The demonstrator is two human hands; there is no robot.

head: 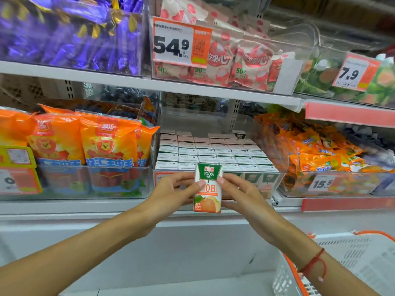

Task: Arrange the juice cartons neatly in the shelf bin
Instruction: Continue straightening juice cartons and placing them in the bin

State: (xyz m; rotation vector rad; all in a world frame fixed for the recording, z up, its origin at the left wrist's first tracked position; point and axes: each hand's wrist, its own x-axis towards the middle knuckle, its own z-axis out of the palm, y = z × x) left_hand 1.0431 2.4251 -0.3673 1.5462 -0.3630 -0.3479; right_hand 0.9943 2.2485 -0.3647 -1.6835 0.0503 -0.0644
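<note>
Supermarket shelves are filling the whole view in front of us, with white metal boards and clear plastic bins standing side by side. We are working at the middle shelf bin (215, 124), and it is already holding many juice cartons (213, 154) in tidy rows, their white tops turned up. The front rows are looking full, while at the back of the bin some space is still showing, so we judge that most of the arranging is done and only a little is left.

We are holding one more juice carton (207, 188) upright in front of the bin's front wall, just below the rim, not yet inside. Our left hand (173, 193) is pinching its left edge with thumb and fingertips, and our right hand (241, 195) is pinching its right edge in the same way; both grips are closed lightly on the carton.

To the left we are seeing orange sausage packs (85, 142), and to the right a bin of orange candy bags (316, 150) with a price tag (321, 183). Above, purple wrapped sweets (68, 33) and pink snack packets (245, 60) are lying. A white basket with orange handles (342, 263) is standing low at our right.
</note>
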